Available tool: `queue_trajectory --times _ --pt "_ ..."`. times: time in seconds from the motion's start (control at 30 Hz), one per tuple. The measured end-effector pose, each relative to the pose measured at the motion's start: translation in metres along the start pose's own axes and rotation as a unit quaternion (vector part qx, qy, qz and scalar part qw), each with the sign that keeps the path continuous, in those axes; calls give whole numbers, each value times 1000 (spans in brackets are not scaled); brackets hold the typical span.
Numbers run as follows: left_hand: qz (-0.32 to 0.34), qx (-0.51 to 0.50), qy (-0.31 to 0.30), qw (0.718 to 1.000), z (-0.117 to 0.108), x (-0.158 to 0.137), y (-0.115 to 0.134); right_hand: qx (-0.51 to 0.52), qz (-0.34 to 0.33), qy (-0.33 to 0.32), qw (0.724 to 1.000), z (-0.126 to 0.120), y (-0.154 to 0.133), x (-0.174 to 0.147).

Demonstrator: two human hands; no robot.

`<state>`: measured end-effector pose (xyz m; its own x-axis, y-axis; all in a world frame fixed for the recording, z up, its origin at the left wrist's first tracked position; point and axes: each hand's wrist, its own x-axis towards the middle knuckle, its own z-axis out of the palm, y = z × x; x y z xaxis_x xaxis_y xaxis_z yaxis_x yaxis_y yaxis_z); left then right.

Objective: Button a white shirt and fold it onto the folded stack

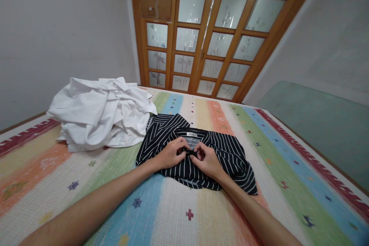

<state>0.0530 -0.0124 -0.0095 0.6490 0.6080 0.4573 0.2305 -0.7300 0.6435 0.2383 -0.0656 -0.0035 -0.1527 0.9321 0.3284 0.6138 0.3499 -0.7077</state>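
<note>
A black shirt with white stripes [227, 152] lies bunched on the striped cloth, its collar and a pale neck label toward the far side. My left hand [174, 152] pinches the shirt's front just below the collar opening. Close beside it, my right hand [208, 160] pinches the same dark front edge from the other side. Both hands' fingers are closed on the fabric, with a small gap between them. Whether a button sits between the fingertips is too small to tell. One sleeve spreads to the right, and more striped fabric is folded at the left.
A heap of white cloth [100, 113] rests at the left, touching the shirt's far left part. Under everything is a colourful striped cover [115, 200]. Wooden doors with glass panes [198, 38] stand beyond the far edge. A pale green panel [317, 119] is at the right.
</note>
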Motion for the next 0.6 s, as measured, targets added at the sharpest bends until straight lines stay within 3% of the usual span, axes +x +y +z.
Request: queue_trajectory --times 0.6 --pt "-7 34 23 999 1 -1 -1 -19 -25 -17 999 1 5 -1"
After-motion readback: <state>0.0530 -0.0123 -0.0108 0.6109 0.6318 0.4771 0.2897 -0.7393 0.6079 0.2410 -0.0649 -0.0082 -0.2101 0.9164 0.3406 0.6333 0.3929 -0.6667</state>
